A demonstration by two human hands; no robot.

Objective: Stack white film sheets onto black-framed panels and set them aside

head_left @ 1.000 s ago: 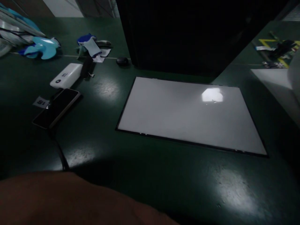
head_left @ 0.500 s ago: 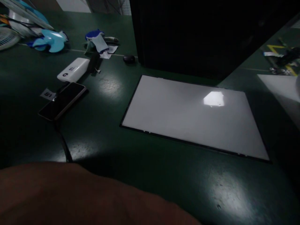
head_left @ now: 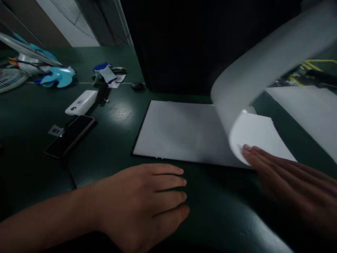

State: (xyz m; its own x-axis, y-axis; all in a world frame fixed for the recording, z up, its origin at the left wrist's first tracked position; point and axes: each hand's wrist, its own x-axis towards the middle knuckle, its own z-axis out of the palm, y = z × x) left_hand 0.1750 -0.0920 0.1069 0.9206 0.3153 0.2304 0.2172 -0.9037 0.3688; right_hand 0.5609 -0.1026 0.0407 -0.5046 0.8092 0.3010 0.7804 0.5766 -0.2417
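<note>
Panel (head_left: 179, 130) and sheet (head_left: 263, 135) take up the middle of my head view, the panel lying flat on the green table (head_left: 113, 144) in its thin dark edging. I judge the handling to be partway: white sheet covers the panel's right end, while its left stretch is uncovered. The rest of the sheet curls up from there and sweeps toward the upper right, blurred, so that much is not lying flat. Which way the curl is travelling I cannot tell.

My right hand (head_left: 286, 182) has its fingers straight and close together, the tips seemingly touching the sheet beside the fold; my thumb is hidden, so I cannot say whether I pinch it. My left hand (head_left: 142, 203) is palm down, fingers a little spread and gripping nothing, just in front of the panel's near edge. The two hands are well apart.

As for containers, I can make out none for certain. A white case (head_left: 82, 102) sits beyond the phone (head_left: 71, 135) on my left, but whether it holds anything I cannot see.
</note>
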